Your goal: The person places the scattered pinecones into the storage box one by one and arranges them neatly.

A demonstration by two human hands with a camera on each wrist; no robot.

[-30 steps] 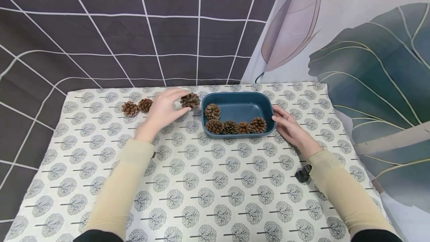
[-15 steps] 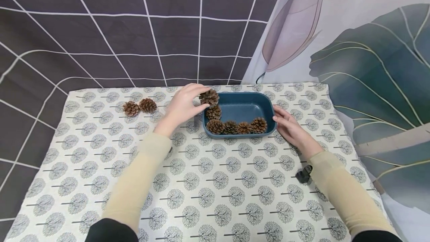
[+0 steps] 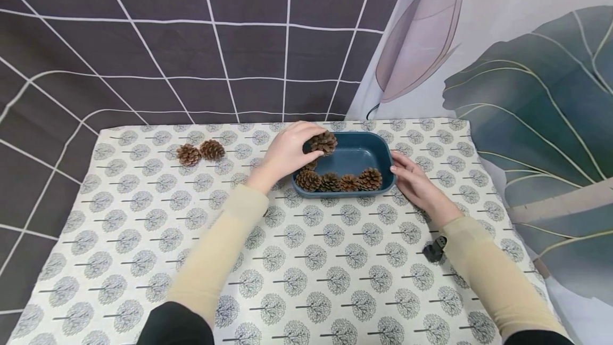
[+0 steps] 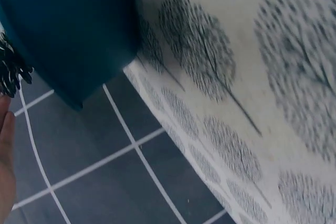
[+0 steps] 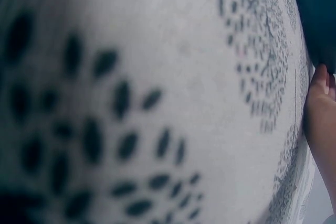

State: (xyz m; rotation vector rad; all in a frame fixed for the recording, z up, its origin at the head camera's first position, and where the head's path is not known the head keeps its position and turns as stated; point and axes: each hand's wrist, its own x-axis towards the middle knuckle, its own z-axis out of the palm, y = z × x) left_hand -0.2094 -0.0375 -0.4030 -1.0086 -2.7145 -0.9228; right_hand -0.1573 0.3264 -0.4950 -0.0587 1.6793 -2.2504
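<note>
My left hand pinches a brown pine cone between thumb and fingers, over the left part of a dark blue rectangular tub. Inside the tub, several pine cones line the near wall, among them one pine cone at the right end. Another at the left is mostly hidden under the hand. At the tub's right end, my right hand rests its fingertips against the outer wall. The left wrist view catches the held pine cone at its left edge, beside the tub.
Two pine cones, a left one and a right one, lie at the table's back left. A tree-print cloth covers the table. Behind it hangs a dark grid-patterned backdrop. A small black device sits at the right wrist.
My left hand has carried the pine cone rightward, from beside the tub to over its left part. The right hand and the tub have stayed in place.
</note>
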